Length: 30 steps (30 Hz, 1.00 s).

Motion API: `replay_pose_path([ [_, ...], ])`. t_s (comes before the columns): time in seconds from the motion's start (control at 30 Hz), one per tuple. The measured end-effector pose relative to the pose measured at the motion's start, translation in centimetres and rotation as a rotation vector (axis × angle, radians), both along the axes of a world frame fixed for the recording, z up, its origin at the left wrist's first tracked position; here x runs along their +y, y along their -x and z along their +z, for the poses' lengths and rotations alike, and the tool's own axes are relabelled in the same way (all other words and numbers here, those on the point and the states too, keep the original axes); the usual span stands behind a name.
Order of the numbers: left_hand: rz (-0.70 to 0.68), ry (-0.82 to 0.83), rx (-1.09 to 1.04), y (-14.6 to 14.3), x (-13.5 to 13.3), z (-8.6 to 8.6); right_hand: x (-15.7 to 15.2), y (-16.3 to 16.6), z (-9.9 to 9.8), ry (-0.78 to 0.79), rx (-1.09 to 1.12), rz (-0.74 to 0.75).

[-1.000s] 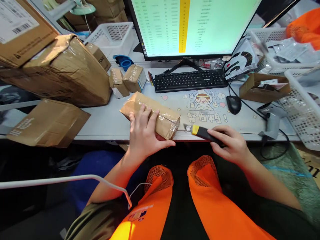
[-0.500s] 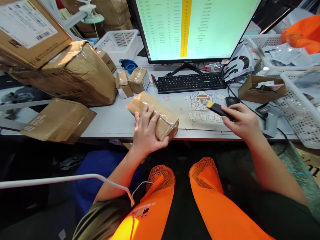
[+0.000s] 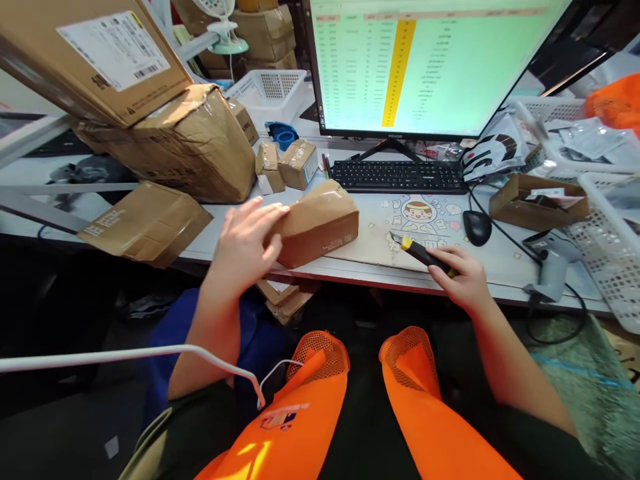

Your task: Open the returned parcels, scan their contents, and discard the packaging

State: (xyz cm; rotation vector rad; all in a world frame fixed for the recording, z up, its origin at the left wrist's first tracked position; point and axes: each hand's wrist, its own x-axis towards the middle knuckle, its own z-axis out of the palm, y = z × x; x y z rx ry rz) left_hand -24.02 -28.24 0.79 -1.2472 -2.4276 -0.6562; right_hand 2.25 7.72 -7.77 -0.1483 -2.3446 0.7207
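While the left hand [image 3: 243,245], fingers loosely spread, rests against the left end of the cardboard box [image 3: 320,230], probably steadying it near the front edge of the counter [image 3: 370,273], the right hand [image 3: 463,277] grips a knife [image 3: 423,253], blade pointing clear of its fingers. Half a second ago, the left hand lay across the box's top; now the box is turned.

- Brightest thing here: the monitor [image 3: 430,67], glowing pale green, its small text too soft to read.
- Tabletop [image 3: 200,247] evenly lit, and look, glossy highlights on the taped carton [image 3: 195,150]!
- Down below, it's deep shadow, detail swallowed.
- A hot yellow patch flares on the orange vest [image 3: 300,413].
- Out at the right edge, the white basket [image 3: 613,243] leans, stretched wide.
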Motion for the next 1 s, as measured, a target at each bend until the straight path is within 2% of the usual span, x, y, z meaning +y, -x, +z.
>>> replay_pose_path([
  [0.07, 0.038, -0.002, 0.004, 2.1, 0.3, 0.4, -0.5, 1.7, 1.0, 0.007, 0.013, 0.030],
  [0.13, 0.063, 0.005, -0.022, 3.0, 1.2, 0.2, -1.2, 3.3, 1.6, 0.012, 0.017, 0.067],
  [0.33, 0.108, 0.026, -0.102, 0.0, 5.7, -2.2, -3.3, 5.9, 1.3, -0.011, 0.066, 0.211],
  [0.43, 0.081, 0.002, -0.098, 0.3, 6.7, -2.9, -3.3, 6.1, 1.3, -0.040, 0.071, 0.228],
  [0.63, -0.233, -0.008, -0.109, 2.1, 6.3, -3.3, -4.4, 6.1, 2.5, -0.140, 0.040, 0.309],
  [0.77, -0.265, -0.009, -0.088, 0.7, 5.9, -3.8, -3.7, 5.9, 2.8, -0.232, 0.020, 0.259],
  [0.87, -0.260, -0.013, -0.069, -0.1, 5.7, -4.3, -1.3, 5.9, 2.5, -0.189, 0.007, 0.179],
  [1.0, -0.256, 0.010, -0.066, 1.6, 5.3, -3.6, 0.6, 5.9, 2.0, -0.101, -0.009, 0.141],
])
